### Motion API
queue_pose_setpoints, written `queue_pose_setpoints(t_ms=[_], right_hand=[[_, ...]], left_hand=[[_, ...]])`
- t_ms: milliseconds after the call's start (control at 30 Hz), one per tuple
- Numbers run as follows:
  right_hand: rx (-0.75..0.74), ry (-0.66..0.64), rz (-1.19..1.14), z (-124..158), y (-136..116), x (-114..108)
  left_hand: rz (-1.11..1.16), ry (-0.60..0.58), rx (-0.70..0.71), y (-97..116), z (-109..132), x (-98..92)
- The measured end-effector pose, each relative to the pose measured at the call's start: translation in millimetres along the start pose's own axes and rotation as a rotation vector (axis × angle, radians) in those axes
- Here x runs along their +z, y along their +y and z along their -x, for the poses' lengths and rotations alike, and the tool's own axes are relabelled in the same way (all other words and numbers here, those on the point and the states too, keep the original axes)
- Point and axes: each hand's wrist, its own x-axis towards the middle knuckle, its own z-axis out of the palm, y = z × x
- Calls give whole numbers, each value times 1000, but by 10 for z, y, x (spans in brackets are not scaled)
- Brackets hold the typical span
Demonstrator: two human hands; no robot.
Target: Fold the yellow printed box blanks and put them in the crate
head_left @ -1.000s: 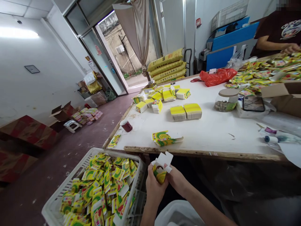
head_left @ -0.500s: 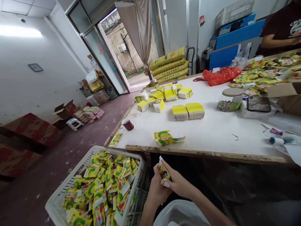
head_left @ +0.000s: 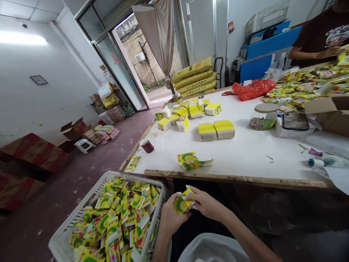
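Note:
Between my two hands, in front of the table edge, is a small yellow and green printed carton [head_left: 181,204]. My left hand [head_left: 172,215] closes around its left side. On the carton's right side, my right hand [head_left: 203,203] pinches it, with white covers on some fingertips. Just beyond, a small pile of similar flat cartons [head_left: 191,160] lies near the front of the white table [head_left: 240,153]. To the left of my hands a white plastic basket [head_left: 161,203] holds many yellow cartons [head_left: 114,214] in a loose heap.
Stacked yellow card bundles [head_left: 216,130] stand mid-table, with more behind. A dark red cup [head_left: 146,146] lies near the left edge. A lidded jar [head_left: 262,118], a red bag [head_left: 253,90] and a phone [head_left: 295,121] are at right. Across the table another person [head_left: 313,47] handles packets.
The carton has turned so its broad yellow and green face shows. My hands have spread slightly apart around it, the left one shifting left. The other person has come further into view.

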Motion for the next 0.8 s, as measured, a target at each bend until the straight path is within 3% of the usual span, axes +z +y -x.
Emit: queue_pose_setpoints(t_ms=[133,300,400,567,700,800], right_hand=[[-20,-42,-16,-59,-97,-142],[-19,162,-55,-95,-78,73],[-40,87,-31,-88,-44,101],[-13,-68,-21,-73,-43,-66],[58,29,-40,-31,-28,-54],[44,101,-57,-6,10,-27]], left_hand=[[-7,-12,-3,96,-35,-20],[18,87,55,72,-82,3],[41,51,39,-25,-80,-73],[-17,-45,-2,-78,-43,-115],[13,54,39,-102,-61,17],[210,213,-10,-221,-107,86]])
